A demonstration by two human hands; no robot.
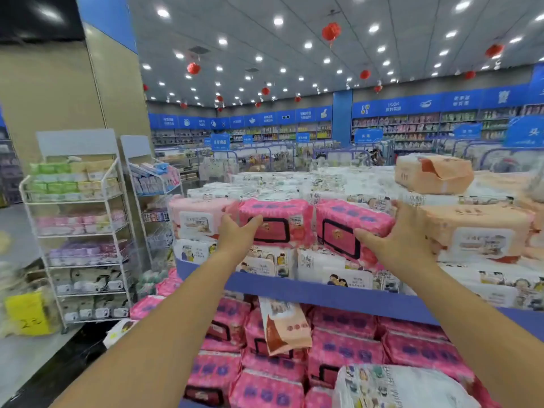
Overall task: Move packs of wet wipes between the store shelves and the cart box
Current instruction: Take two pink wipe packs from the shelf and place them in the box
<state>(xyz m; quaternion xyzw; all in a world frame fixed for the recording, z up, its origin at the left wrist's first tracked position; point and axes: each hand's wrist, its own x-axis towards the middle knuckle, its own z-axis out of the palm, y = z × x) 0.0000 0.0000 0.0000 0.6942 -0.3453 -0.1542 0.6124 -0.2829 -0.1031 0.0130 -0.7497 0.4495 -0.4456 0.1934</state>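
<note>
Curling round pink, purple-spotted, black-trimmed packs, left hand point(235, 231) grips left pack point(276, 222), right hand point(404, 235) right pack point(347, 228).

Both arms are reaching straight out, bare forearms angling in toward each other. Left hand point(235, 231) is gripping the end of the left pink pack point(279, 219), thumb lying across its front. Right hand point(397, 231) is gripping the right pink pack point(347, 222), thumb out front, fingers going over the far side, probably curled but mostly hidden.
</note>
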